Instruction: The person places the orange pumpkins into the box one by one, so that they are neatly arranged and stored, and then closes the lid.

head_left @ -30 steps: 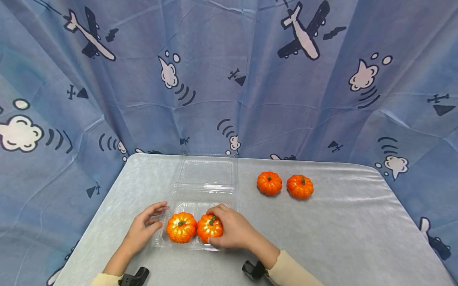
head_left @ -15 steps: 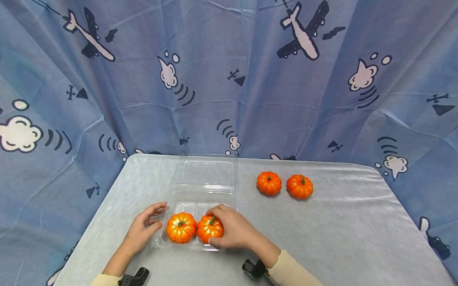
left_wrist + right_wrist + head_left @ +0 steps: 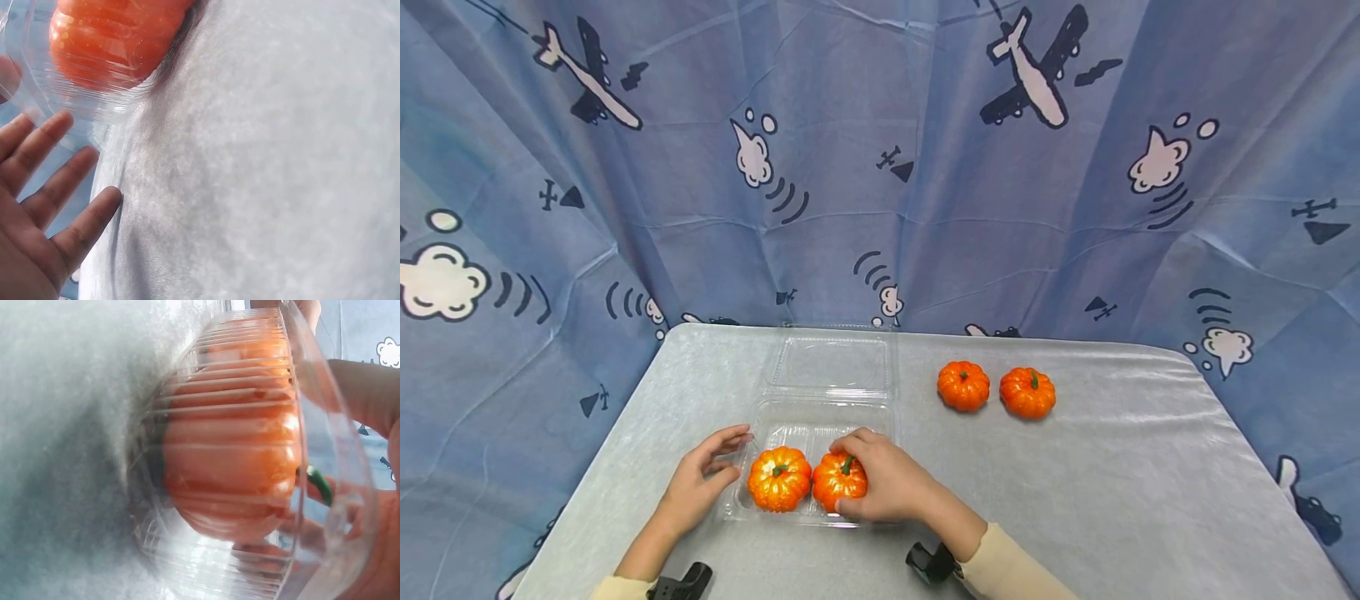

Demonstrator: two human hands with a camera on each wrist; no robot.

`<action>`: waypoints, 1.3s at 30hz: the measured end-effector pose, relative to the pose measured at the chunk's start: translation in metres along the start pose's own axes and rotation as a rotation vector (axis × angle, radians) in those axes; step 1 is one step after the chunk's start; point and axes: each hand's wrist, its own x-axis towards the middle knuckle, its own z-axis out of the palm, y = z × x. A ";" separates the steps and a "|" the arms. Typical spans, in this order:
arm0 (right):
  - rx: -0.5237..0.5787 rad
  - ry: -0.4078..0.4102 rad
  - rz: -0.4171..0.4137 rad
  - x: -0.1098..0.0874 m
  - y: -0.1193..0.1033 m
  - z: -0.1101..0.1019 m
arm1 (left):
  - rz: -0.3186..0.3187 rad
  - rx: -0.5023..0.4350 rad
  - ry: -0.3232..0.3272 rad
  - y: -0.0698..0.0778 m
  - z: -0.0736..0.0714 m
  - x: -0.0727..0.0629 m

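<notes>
A clear plastic clamshell box (image 3: pixel 808 411) lies with its lid folded back, and two small orange pumpkins sit side by side in its near half. My right hand (image 3: pixel 895 483) grips the right pumpkin (image 3: pixel 835 482), thumb on the near side and fingers over the far side. Its green stem shows through the plastic wall in the right wrist view. Beside the left pumpkin (image 3: pixel 779 479), my left hand (image 3: pixel 696 487) is at the box's left rim. In the left wrist view its fingers (image 3: pixel 81 231) are spread and fairly straight, tips close to the ribbed wall.
Two more orange pumpkins, one (image 3: pixel 963 386) left of the other (image 3: pixel 1027 392), stand on the grey cloth-covered table (image 3: pixel 1075 500) right of the box. The clear lid (image 3: pixel 833 364) lies toward the back edge. A blue curtain (image 3: pixel 820 167) printed with aeroplanes hangs behind.
</notes>
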 end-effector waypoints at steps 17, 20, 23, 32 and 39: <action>0.106 0.218 -0.073 -0.009 0.005 -0.036 | -0.011 0.003 -0.007 0.000 -0.001 0.002; 0.105 0.249 -0.056 -0.012 0.010 -0.045 | -0.016 0.004 -0.007 0.000 -0.002 0.002; 0.096 0.276 -0.026 -0.015 0.017 -0.054 | -0.022 0.006 -0.006 0.000 -0.001 0.002; 0.054 0.350 0.062 -0.024 0.044 -0.080 | -0.027 -0.001 -0.003 0.000 -0.001 0.001; -0.020 0.376 0.142 -0.026 0.069 -0.097 | -0.048 0.001 -0.011 0.000 -0.001 0.000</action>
